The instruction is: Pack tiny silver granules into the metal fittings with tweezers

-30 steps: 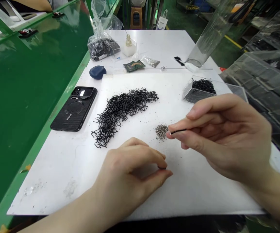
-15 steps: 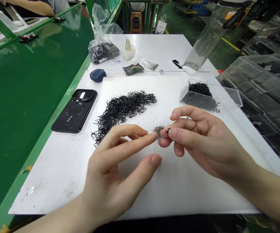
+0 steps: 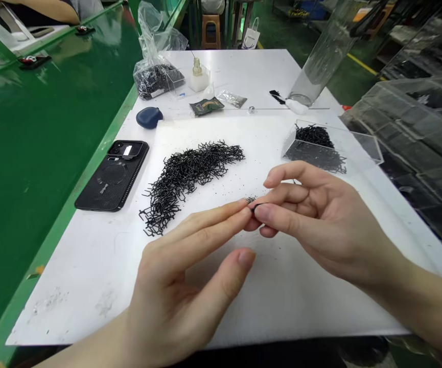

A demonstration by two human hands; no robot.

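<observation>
Between thumb and index fingertip, my right hand pinches a small black piece. My left hand is open, thumb apart, its fingertips touching or nearly touching the right fingertips beside that piece. Just behind the fingertips lies a small pile of tiny metallic bits, partly hidden by the fingers. A curved heap of short bent black pieces spreads beyond my left hand. Behind my right hand, a clear tray lies with more black pieces spilling from it.
A black phone and blue case lie at the left. Farther back are a bagged black batch, a small bottle, packets and a tilted clear cylinder. Clear bins stand at the right; a green belt runs left.
My left fingers have straightened and come together, reaching the right fingertips. The right hand has shifted slightly left with the black piece. The view has moved slightly.
</observation>
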